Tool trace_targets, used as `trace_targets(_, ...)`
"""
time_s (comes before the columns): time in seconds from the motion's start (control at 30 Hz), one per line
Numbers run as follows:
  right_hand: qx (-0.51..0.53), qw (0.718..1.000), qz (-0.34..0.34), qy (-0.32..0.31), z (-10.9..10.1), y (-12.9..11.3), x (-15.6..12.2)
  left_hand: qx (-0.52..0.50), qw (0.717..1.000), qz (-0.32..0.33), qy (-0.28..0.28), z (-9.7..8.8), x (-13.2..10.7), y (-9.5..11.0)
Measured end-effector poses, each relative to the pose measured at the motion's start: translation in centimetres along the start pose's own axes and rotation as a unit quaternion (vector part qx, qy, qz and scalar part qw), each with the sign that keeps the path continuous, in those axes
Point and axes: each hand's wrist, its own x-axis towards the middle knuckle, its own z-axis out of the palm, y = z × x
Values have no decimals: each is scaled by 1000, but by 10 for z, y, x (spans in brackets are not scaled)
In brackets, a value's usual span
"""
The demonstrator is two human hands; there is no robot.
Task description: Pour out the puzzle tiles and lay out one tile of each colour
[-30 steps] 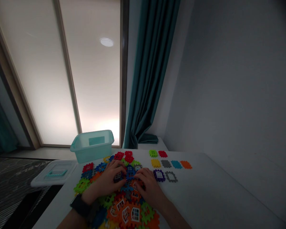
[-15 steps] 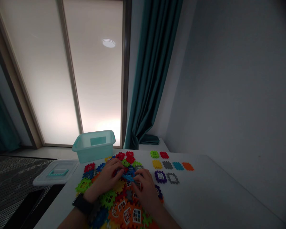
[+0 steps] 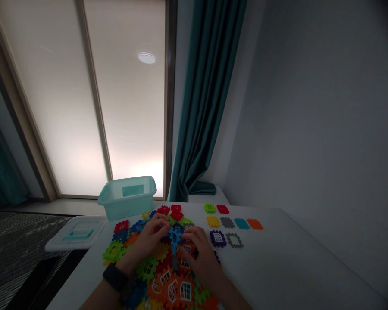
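Observation:
A heap of coloured interlocking plastic tiles [image 3: 168,275] lies on the white table [image 3: 278,267] in front of me. Both hands rest on the heap. My left hand [image 3: 148,243], with a dark watch at the wrist, and my right hand [image 3: 200,254] together pinch a blue tile [image 3: 175,236] that stands up on its edge between their fingertips. To the right of the heap, single tiles lie flat in neat rows: green [image 3: 209,208], red [image 3: 223,209], yellow [image 3: 213,221], grey [image 3: 227,222], teal [image 3: 241,224], orange [image 3: 255,224], purple [image 3: 217,238] and a grey window tile [image 3: 234,240].
A pale teal plastic bin [image 3: 127,196] stands at the table's far left corner, and its lid [image 3: 76,233] lies to the left. A dark teal curtain [image 3: 207,99] hangs behind the table beside a bright window. A grey wall runs along the right.
The blue tile, which lay in the heap under my fingers, has been lifted and tipped up on edge between both hands. My right hand has drawn closer to the left.

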Motion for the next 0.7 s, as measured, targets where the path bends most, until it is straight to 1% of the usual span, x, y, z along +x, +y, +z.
trace_targets(0.13,-52,995,-72,-41,-11,10,2,35,999,8,-38,-7,0,-2)
trace_targets(0.23,-79,990,-101,-55,-14,17,3,56,997,14,-57,-7,-2,-3)
trace_targets(0.33,-99,985,-127,-65,-13,18,4,59,995,19,-72,-4,-4,-4)
trace_targets(0.43,-101,984,-128,-69,-11,14,2,50,995,26,-83,1,-5,-7)
trace_targets(0.57,-90,986,-116,-78,-10,8,1,42,996,24,-80,8,-7,-7)
trace_targets(0.7,-70,989,-105,-81,-11,8,3,54,995,28,-78,8,-7,-3)
